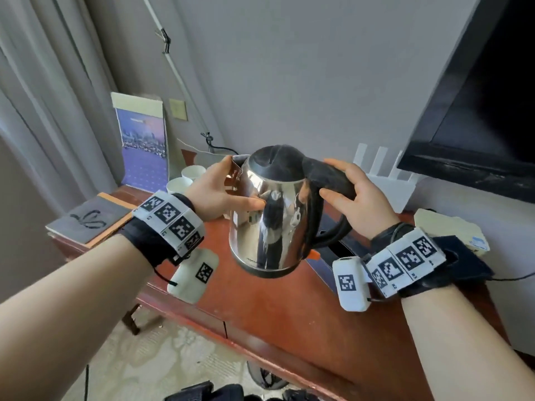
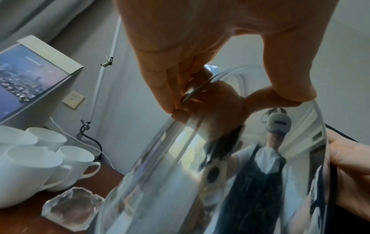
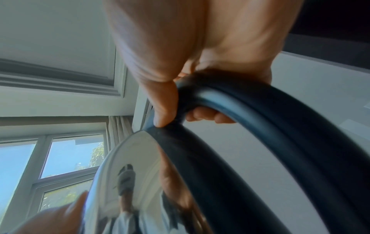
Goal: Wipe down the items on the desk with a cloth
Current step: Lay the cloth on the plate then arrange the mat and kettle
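Steel kettle [image 1: 269, 215] held up off the red-brown surface [image 1: 260, 308], tilted, between both hands. Right hand [image 1: 359, 195] grip wrapped round the black handle [image 1: 333, 178]. Left hand [image 1: 220, 192] grip on the spout side, thumb and fingers [image 2: 174, 88] pinching the body. White cups [image 2: 36, 159] down-left of left grip. No cloth seen in either grip.

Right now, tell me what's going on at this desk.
A person holds a steel kettle up over the desk with both hands. The right hand grips the black handle; the left hand steadies the body near the spout, fingers against the metal. No cloth is visible in either hand. White cups sit behind on the desk.
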`<state>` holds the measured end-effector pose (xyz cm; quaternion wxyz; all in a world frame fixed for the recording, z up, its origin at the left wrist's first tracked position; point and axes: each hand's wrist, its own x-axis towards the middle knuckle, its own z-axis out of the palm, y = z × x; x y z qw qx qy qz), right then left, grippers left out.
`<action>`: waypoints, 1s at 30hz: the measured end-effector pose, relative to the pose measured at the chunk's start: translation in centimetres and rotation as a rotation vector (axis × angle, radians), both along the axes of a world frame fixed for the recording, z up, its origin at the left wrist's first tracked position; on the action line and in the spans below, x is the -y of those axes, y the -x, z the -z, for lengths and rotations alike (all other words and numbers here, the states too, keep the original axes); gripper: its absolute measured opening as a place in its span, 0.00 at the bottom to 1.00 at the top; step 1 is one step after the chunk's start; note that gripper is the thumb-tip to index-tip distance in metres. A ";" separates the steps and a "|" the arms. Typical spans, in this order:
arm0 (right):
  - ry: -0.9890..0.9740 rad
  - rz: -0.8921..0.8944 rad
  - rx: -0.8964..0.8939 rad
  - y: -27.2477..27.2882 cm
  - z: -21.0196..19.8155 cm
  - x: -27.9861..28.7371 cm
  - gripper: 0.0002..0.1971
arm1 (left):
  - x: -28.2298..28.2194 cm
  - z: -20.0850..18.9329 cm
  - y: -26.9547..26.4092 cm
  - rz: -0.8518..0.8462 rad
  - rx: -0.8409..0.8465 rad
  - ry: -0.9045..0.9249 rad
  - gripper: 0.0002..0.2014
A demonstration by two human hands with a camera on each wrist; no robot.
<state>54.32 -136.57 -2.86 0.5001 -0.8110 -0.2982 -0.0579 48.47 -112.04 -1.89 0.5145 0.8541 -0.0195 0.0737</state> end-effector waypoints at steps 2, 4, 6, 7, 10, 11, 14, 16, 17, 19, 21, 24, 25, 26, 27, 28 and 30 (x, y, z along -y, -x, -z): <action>0.003 0.029 0.006 -1.1 -0.7 -1.5 0.21 | -1.9 -1.0 -1.8 0.036 -0.027 -0.032 0.41; 0.004 0.039 -0.001 -2.1 -1.5 -2.6 0.21 | -3.2 -1.7 -3.3 0.043 -0.062 -0.049 0.43; -0.002 0.053 0.005 -3.7 -2.1 -3.8 0.21 | -4.4 -2.3 -5.1 0.051 -0.068 -0.053 0.41; -0.004 0.052 0.012 -4.6 -2.2 -4.4 0.21 | -4.9 -2.4 -6.0 0.051 -0.065 -0.060 0.40; 0.018 0.039 0.002 -7.5 -2.8 -5.9 0.21 | -6.2 -2.7 -8.7 0.016 -0.076 -0.052 0.36; 0.023 0.036 -0.002 -8.4 -2.9 -6.4 0.21 | -6.7 -2.7 -9.6 0.005 -0.086 -0.048 0.34; 0.032 0.043 -0.001 -11.3 -2.9 -8.0 0.21 | -8.2 -2.7 -12.6 -0.010 -0.123 -0.072 0.39; 0.034 0.046 -0.003 -13.1 -2.8 -9.0 0.21 | -9.1 -3.0 -14.6 -0.015 -0.145 -0.093 0.46; 0.033 0.050 -0.011 -14.0 -2.8 -9.6 0.21 | -9.6 -3.2 -15.7 -0.012 -0.147 -0.092 0.48; 0.034 0.069 -0.021 -16.0 -2.8 -10.7 0.21 | -10.7 -3.4 -18.3 0.020 -0.152 -0.096 0.50; 0.039 0.098 -0.002 -18.3 -2.9 -11.8 0.20 | -12.1 -3.5 -21.3 0.033 -0.149 -0.122 0.46; 0.062 0.142 -0.007 -21.7 -3.1 -13.9 0.20 | -14.4 -3.2 -26.0 0.049 -0.144 -0.094 0.52; 0.074 0.151 -0.020 -22.8 -3.1 -14.8 0.20 | -15.2 -3.0 -27.5 0.072 -0.143 -0.105 0.54; 0.086 0.159 -0.035 -23.9 -2.9 -15.7 0.20 | -16.0 -2.6 -29.0 0.100 -0.150 -0.132 0.56; 0.099 0.168 -0.051 -24.9 -2.6 -16.6 0.20 | -16.8 -2.1 -30.4 0.124 -0.165 -0.162 0.56; 0.113 0.182 -0.065 -26.0 -2.1 -17.4 0.20 | -17.6 -1.6 -31.8 0.141 -0.174 -0.198 0.57; 0.127 0.217 -0.106 -28.1 -1.1 -19.0 0.20 | -18.9 -0.6 -34.4 0.167 -0.185 -0.278 0.61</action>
